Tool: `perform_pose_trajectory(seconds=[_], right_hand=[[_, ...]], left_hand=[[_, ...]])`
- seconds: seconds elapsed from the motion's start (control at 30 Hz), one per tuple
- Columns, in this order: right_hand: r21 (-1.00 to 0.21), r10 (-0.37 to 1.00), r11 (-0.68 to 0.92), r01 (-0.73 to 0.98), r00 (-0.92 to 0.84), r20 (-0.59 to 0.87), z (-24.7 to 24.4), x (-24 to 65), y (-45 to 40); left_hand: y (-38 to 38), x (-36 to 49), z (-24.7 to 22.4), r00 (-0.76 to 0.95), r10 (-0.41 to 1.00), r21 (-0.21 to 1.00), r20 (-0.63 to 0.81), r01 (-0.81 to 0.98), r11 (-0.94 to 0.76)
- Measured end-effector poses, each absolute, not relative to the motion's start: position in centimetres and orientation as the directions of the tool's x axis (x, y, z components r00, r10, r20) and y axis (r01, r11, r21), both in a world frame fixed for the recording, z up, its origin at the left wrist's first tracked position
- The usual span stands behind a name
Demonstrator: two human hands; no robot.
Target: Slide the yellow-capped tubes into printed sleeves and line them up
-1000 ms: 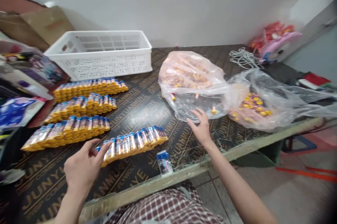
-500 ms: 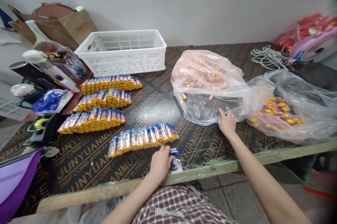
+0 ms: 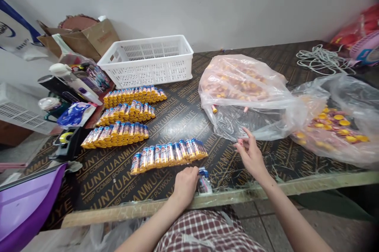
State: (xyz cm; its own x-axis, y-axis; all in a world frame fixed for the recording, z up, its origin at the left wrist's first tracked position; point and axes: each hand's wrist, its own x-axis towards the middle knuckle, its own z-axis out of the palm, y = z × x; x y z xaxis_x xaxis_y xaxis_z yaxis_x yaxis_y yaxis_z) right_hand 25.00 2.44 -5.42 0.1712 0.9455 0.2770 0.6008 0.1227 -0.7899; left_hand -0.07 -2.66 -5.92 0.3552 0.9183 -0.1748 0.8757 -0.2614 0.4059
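My left hand (image 3: 186,184) rests near the table's front edge with its fingers curled; what they hold, if anything, is hidden. Just right of it lies a small clear packet (image 3: 204,181) with blue and pink print. Between the fingers of my right hand (image 3: 250,153) is a small pink tube (image 3: 240,142), in front of a clear bag (image 3: 231,126). More pink tubes with yellow ends fill the back of that bag. A row of blue-and-yellow tubes (image 3: 168,154) lies beyond my left hand, and three stacked groups of them (image 3: 118,133) stand farther left.
A white basket (image 3: 148,70) stands at the back. At the right lie another bag (image 3: 340,145) with yellow-capped pieces, a coiled white cable (image 3: 321,60) and a pink fan (image 3: 365,49). Bottles (image 3: 63,86), a tape dispenser (image 3: 66,143) and a purple tray (image 3: 32,208) are at the left.
My right hand has come off the bag's front edge, towards me and left, and a pink tube now shows between its fingers. The whole view has shifted a little, with things appearing farther right.
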Motion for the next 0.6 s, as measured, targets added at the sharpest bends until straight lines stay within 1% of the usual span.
perform_pose_trajectory(seconds=[0.07, 0.1, 0.17, 0.2, 0.27, 0.33, 0.4, 0.47, 0.6], right_hand=[[-0.822, 0.954, 0.138, 0.552, 0.148, 0.260, -4.6, 24.1, 2.0], [-0.837, 0.955, 0.148, 0.527, 0.143, 0.259, -4.1, 23.6, 1.8], [-0.865, 0.950, 0.167, 0.474, 0.155, 0.269, -3.1, 22.7, 1.3], [-0.876, 0.944, 0.181, 0.448, 0.169, 0.282, -2.5, 22.2, 1.0], [-0.879, 0.926, 0.229, 0.417, 0.187, 0.329, -1.5, 21.3, 0.4], [-0.863, 0.905, 0.289, 0.415, 0.176, 0.387, -0.4, 20.3, -0.1], [-0.856, 0.898, 0.324, 0.403, 0.154, 0.413, 0.4, 19.4, -0.6], [-0.868, 0.906, 0.325, 0.376, 0.139, 0.400, 1.0, 18.6, -1.1], [-0.879, 0.919, 0.323, 0.352, 0.107, 0.380, 1.1, 17.4, -1.9]], left_hand=[[-2.9, -0.1, -5.6, 0.372, 0.925, 0.444, -0.085, 0.845, -0.299], [-3.1, -0.2, -5.4, 0.372, 0.927, 0.483, -0.038, 0.819, -0.309], [-3.1, -0.3, -4.5, 0.333, 0.943, 0.613, 0.009, 0.743, -0.268], [-3.0, -0.4, -3.9, 0.299, 0.954, 0.699, -0.001, 0.683, -0.213], [-2.5, -0.7, -2.6, 0.206, 0.977, 0.860, -0.063, 0.508, -0.052], [-1.6, -1.1, -1.3, 0.110, 0.984, 0.954, -0.141, 0.279, 0.106], [-0.6, -1.6, -0.2, 0.047, 0.976, 0.976, -0.213, 0.048, 0.210], [0.3, -2.1, 0.5, 0.026, 0.963, 0.954, -0.268, -0.131, 0.269], [1.4, -2.5, 1.0, -0.035, 0.940, 0.890, -0.340, -0.334, 0.310]])
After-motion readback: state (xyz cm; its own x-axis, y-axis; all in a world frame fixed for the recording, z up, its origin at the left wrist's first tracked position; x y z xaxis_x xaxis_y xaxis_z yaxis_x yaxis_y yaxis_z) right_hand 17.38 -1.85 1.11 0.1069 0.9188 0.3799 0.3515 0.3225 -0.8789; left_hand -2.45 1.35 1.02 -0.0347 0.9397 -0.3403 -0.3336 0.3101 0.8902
